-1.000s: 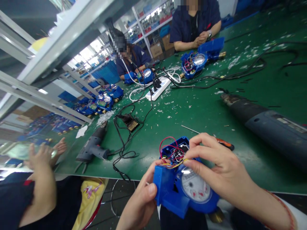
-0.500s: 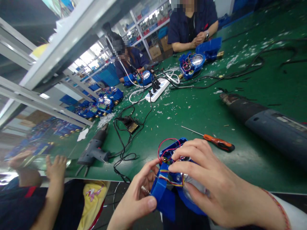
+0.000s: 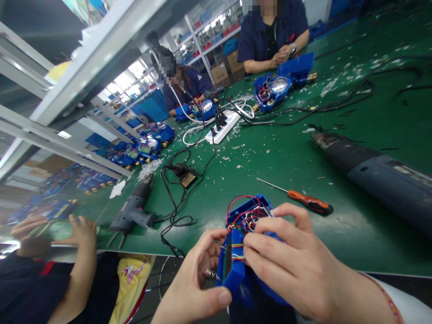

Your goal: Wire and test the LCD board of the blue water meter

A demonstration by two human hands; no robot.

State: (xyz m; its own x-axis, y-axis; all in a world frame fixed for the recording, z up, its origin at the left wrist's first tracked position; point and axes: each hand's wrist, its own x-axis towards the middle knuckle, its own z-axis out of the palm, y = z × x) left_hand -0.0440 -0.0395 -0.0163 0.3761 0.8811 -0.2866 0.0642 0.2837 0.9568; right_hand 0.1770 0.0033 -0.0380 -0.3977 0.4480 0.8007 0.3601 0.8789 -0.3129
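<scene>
At the table's near edge I hold an opened blue meter [image 3: 250,208], its casing full of thin red, black and coloured wires. My left hand [image 3: 199,274] grips a small blue box part [image 3: 233,274] between the thumb below and the fingers behind. A flat band of multicoloured wires [image 3: 238,252] runs across that part. Over the meter's round body lies my right hand [image 3: 293,256], its fingers bent against the casing and the wire band. This hand hides most of the dial. An orange and black screwdriver [image 3: 308,201] lies just beyond it.
A large heat gun [image 3: 381,175] lies at right, another heat gun [image 3: 133,207] at left. Black cables [image 3: 172,202] and a white power strip [image 3: 222,128] cross the table. More blue meters [image 3: 145,146] stand farther back. Co-workers sit opposite; a co-worker's hands [image 3: 83,231] are at left.
The box part in my left hand has tilted upright, showing its inner side. My right hand has shifted slightly and covers more of the dial. The left co-worker's hands have moved.
</scene>
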